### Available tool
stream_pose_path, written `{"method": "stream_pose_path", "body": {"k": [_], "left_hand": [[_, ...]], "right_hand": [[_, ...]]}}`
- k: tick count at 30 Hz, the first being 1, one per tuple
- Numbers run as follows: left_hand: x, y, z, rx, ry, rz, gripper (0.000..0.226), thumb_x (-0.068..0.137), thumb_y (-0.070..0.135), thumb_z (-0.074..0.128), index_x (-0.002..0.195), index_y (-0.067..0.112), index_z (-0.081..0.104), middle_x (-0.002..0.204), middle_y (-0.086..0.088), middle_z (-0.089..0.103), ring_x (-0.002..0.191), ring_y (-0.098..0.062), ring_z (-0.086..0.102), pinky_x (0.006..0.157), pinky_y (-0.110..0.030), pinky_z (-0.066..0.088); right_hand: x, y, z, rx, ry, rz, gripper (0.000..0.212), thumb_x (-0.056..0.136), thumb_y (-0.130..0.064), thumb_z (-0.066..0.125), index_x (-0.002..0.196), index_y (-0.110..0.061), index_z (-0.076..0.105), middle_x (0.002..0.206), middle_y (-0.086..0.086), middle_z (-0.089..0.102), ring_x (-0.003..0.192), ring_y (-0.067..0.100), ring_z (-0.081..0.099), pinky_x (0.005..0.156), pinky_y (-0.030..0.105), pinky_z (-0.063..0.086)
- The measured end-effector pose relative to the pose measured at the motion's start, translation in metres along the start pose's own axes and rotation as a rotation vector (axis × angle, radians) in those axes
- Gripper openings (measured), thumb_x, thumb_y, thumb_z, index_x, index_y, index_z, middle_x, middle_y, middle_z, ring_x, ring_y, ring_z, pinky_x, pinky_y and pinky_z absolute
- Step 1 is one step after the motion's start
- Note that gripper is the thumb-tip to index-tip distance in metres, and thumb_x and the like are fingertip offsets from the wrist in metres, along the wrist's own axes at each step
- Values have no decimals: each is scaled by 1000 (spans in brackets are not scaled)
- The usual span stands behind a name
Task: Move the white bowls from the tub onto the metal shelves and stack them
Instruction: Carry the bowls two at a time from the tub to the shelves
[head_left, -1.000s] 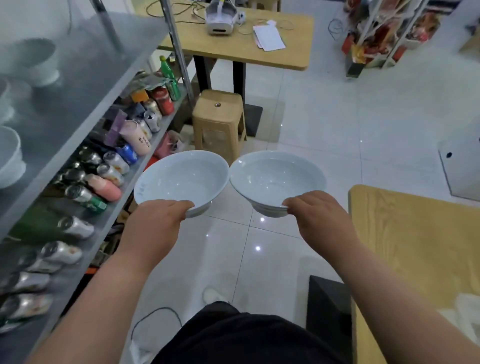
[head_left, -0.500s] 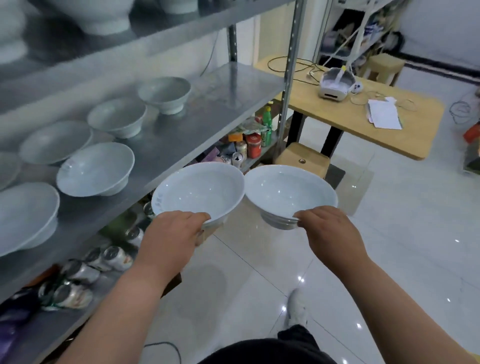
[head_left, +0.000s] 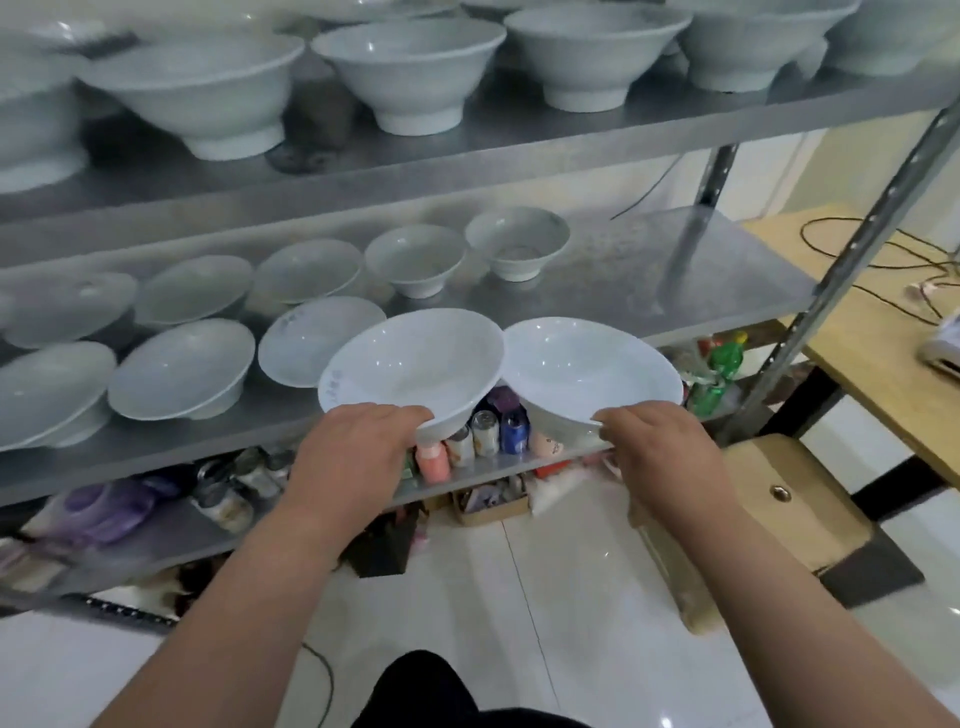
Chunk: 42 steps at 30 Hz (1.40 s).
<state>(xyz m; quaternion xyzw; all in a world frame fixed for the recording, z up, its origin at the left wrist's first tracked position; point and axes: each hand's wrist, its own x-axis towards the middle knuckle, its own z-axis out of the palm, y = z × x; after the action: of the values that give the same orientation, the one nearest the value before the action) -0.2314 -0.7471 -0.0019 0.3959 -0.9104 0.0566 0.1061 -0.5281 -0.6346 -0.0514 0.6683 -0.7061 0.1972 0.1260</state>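
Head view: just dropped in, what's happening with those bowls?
A person holds two white bowls by their near rims, the left bowl in the left hand, the right bowl in the right hand. Both hang in front of the middle metal shelf, not yet set down. Other bowls already sit there, and more on the upper shelf.

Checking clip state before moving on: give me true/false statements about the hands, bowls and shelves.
1. The left hand grips the left bowl and the right hand the right bowl, at their near rims. True.
2. Both held bowls are set down on the middle shelf. False: they are held off it, at its front edge.
3. The top shelf is bare. False: large white bowls stand on it.
4. Drink cans sit on the lower shelf. True.
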Motion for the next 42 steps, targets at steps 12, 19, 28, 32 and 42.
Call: {"method": "stream_pose_path", "body": {"k": [12,19,28,32,42], "left_hand": [[129,-59,41,-170,159,-103,30,90,10,55,116,19,67,99,-10,72,87,-35,64,71,-40,51],[210,-97,68,-66,169,-65,24,86,14,50,102,17,68,88,-16,69,79,-39,63,65,-40,50],[312,-112,112,13,76,-251,29,95,19,50,121,22,62,115,-16,67,106,-37,62,88,-41,48],[332,-113,139,19,50,-285,29,95,19,50,122,18,60,116,-18,65,109,-37,61,88,-43,47],[347,-117,176,70,-87,-266,29,93,14,52,121,13,57,113,-19,63,103,-39,60,82,-45,48]], "right_hand": [[145,57,56,2,78,-103,32,65,2,81,94,-10,72,79,9,72,72,35,65,64,38,52],[224,86,90,-29,232,-185,25,71,6,72,92,-8,73,80,15,71,71,39,65,60,39,52],[323,124,142,-55,88,-177,25,80,-5,56,98,-12,72,90,16,71,84,39,64,72,39,53],[347,135,162,-74,-89,-108,29,92,-13,50,114,-21,67,111,10,68,105,33,59,87,35,47],[353,143,191,-178,-297,-99,39,97,-16,44,129,-33,57,125,5,62,115,32,57,92,38,48]]}}
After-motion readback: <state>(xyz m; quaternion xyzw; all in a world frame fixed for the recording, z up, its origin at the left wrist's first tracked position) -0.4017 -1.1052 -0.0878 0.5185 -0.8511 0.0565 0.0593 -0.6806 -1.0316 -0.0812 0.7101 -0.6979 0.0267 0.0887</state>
